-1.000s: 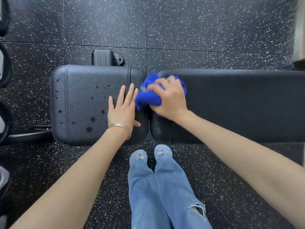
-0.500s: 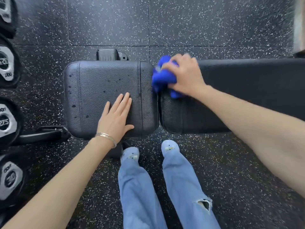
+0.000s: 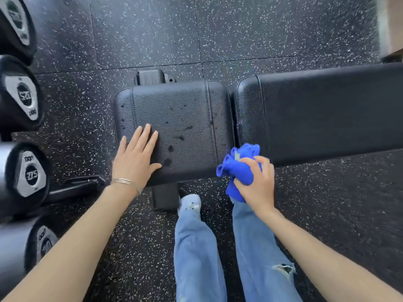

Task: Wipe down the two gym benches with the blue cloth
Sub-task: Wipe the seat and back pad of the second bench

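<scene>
A black padded bench seat (image 3: 185, 118) lies in the middle, dotted with dark wet spots. A long black back pad (image 3: 327, 114) extends right from it, with a narrow gap between them. My left hand (image 3: 135, 158) rests flat on the seat's near left corner, fingers straight. My right hand (image 3: 257, 182) grips a bunched blue cloth (image 3: 237, 166) at the near edge of the gap, over the near left corner of the long pad.
Black dumbbells (image 3: 26, 173) with grey end caps line the left edge. The bench's frame foot (image 3: 165, 197) sits under the seat's near edge, beside my feet. Speckled black rubber floor (image 3: 239, 29) surrounds everything.
My right hand has dragged the cloth from the far end of the gap down to its near edge. My left hand has slid left along the seat.
</scene>
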A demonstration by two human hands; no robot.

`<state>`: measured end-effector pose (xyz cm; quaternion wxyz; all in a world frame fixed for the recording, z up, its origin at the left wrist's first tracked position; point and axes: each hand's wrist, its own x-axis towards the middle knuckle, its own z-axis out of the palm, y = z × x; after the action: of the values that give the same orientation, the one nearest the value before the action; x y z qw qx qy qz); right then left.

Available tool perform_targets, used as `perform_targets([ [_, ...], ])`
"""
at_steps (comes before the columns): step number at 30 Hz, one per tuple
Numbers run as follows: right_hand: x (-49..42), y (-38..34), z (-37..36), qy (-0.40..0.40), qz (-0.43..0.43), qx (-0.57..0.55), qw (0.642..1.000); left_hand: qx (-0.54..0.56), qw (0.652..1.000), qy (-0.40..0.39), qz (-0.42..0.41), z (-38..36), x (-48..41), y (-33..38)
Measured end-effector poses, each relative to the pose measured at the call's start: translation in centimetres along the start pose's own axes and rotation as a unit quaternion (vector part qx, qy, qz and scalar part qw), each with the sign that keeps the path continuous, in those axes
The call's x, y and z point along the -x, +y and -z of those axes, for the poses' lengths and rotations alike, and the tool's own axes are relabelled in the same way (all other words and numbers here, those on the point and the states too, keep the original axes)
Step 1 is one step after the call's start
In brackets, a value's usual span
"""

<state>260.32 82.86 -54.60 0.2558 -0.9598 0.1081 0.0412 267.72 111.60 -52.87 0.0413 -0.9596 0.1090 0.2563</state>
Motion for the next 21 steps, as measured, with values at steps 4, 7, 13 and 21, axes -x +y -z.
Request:
perform_targets([
  [4,-1.2,-4.4,-0.7,-0.034,0.18,-0.028,0.983,0.012,0.999,-0.013,0.03,0.1,-0.4,-1.0],
  [7,-7.7,-8.2,-2.1,-0.023,0.214,0.061,0.975,0.028,0.998,-0.03,0.041,0.1,-0.8,-0.9],
  [13,-22.4,-12.4,-4.2,-0.005,-0.036,0.086,0.996,0.005,0.998,-0.027,0.048,-0.3,-0.7,-0.5],
  [21,-10.0,-8.1,-4.1,0.06,0.102,0.061,0.991,0.004,0.999,-0.016,0.042,-0.7,-0.6,-0.8],
])
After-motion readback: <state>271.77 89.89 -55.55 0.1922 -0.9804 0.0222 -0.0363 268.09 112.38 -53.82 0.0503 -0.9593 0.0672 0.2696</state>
